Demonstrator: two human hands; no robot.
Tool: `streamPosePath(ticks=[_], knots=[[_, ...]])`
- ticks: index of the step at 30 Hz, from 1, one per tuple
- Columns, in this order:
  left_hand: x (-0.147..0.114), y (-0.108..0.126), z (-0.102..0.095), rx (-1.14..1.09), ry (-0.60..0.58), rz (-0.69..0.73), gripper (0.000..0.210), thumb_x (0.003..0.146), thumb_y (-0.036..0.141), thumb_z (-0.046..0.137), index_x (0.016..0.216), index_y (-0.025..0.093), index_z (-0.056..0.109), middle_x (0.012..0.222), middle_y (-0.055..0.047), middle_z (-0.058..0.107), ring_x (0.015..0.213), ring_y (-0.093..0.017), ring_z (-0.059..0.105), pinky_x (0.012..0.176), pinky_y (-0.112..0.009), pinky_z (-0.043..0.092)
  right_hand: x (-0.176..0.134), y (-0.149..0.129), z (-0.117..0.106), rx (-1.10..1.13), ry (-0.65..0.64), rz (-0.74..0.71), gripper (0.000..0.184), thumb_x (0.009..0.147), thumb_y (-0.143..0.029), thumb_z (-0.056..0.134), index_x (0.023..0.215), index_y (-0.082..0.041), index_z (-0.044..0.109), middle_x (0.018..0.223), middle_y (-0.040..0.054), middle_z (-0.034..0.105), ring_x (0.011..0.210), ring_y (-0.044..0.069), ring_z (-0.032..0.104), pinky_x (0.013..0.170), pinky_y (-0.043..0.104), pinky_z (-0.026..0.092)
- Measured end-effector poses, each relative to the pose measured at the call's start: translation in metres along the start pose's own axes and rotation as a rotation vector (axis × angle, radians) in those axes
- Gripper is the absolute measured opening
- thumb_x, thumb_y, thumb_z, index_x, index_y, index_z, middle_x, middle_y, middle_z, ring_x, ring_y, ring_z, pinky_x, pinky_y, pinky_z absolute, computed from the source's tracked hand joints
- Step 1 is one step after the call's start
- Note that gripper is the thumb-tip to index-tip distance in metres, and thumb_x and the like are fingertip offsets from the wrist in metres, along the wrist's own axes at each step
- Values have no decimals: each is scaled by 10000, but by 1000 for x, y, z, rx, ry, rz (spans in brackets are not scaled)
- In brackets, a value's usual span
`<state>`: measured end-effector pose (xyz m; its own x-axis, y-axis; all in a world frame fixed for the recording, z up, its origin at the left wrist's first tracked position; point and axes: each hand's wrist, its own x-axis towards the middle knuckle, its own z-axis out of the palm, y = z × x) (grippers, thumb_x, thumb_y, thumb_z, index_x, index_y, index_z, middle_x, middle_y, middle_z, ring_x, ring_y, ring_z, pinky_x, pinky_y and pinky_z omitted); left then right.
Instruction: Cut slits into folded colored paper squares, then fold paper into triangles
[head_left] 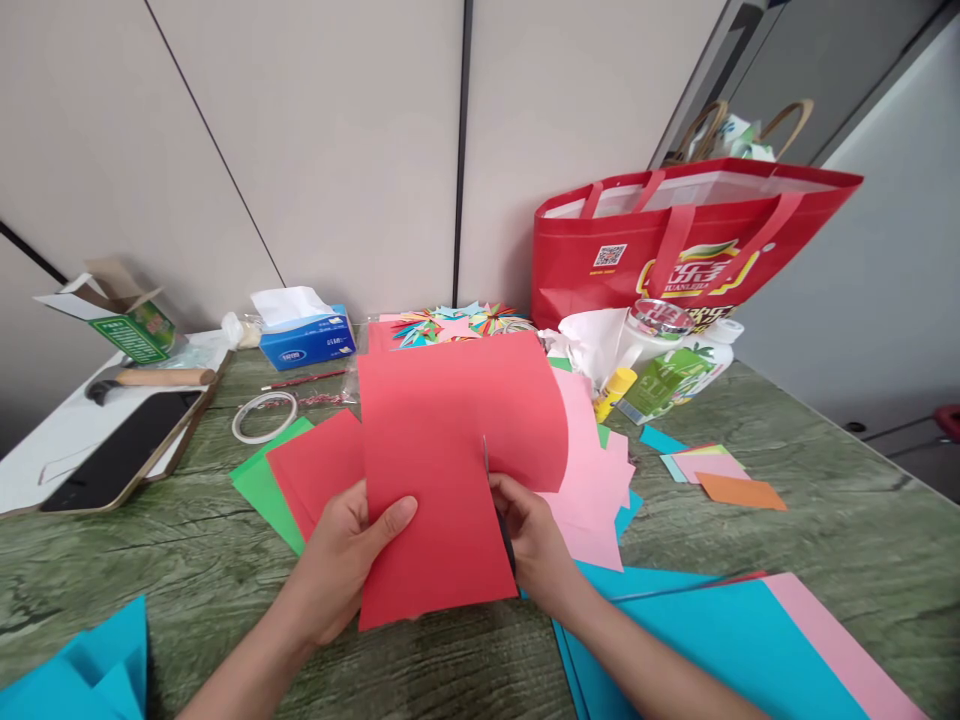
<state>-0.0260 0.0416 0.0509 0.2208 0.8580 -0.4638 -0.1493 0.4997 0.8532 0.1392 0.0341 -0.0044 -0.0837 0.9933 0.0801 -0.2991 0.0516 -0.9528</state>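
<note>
A large sheet of red paper (427, 430) is held up above the table, its right part curling away. My left hand (345, 555) grips the sheet's left edge, thumb on the front and the other fingers behind. On the right, my right hand (538, 545) is closed around scissors (485, 455). One thin blade shows in a slit running up from the sheet's lower edge, while the handles are mostly hidden behind the paper and fingers. Pink sheets (589, 520) lie behind the right hand, and another red sheet (319, 465) and a green sheet (262, 485) lie left of the held one.
Blue sheets (697, 640) cover the front right, with blue folded paper (90, 670) front left. Tape (264, 400), a tissue box (307, 340), a phone (127, 450) and a hammer-like tool (161, 377) are left. A glue stick (615, 392) and red bag (577, 265) stand right.
</note>
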Motion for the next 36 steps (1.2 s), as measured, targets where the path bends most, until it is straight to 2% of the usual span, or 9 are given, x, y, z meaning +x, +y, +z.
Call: streamPosePath(ticks=[8, 14, 20, 26, 36], knots=[[0, 2, 1, 20, 1, -5, 278, 686, 313, 692, 912, 174, 610, 707, -57, 735, 410, -174, 628, 358, -246, 470, 0, 0, 1, 41, 5, 9, 310, 580, -259, 783, 843, -215, 626, 852, 32, 704, 814, 203, 652, 697, 293, 526], [-1, 2, 2, -29, -10, 9, 279, 669, 300, 710, 903, 175, 624, 800, -68, 739, 590, -212, 680, 533, -310, 550, -1, -3, 3, 49, 25, 18, 310, 564, -317, 787, 801, -207, 619, 837, 36, 707, 803, 213, 653, 686, 301, 541], [-1, 2, 1, -27, -15, -6, 268, 678, 300, 704, 906, 183, 628, 768, -64, 742, 499, -203, 664, 407, -268, 509, -1, -3, 3, 48, 16, 26, 316, 565, -327, 787, 812, -211, 627, 853, 38, 708, 819, 218, 652, 694, 311, 542], [-1, 2, 1, -41, -26, 0, 379, 683, 297, 700, 1033, 186, 607, 802, -71, 739, 563, -214, 679, 474, -296, 537, 0, -2, 2, 49, 21, 29, 319, 559, -332, 789, 809, -208, 633, 834, 37, 713, 832, 226, 653, 675, 306, 541], [-2, 2, 2, -35, -5, 5, 314, 670, 300, 709, 951, 180, 634, 769, -68, 740, 527, -206, 672, 462, -291, 532, 0, 3, 0, 21, 39, 39, 321, 546, -337, 792, 793, -205, 636, 797, 24, 721, 822, 234, 660, 640, 303, 546]])
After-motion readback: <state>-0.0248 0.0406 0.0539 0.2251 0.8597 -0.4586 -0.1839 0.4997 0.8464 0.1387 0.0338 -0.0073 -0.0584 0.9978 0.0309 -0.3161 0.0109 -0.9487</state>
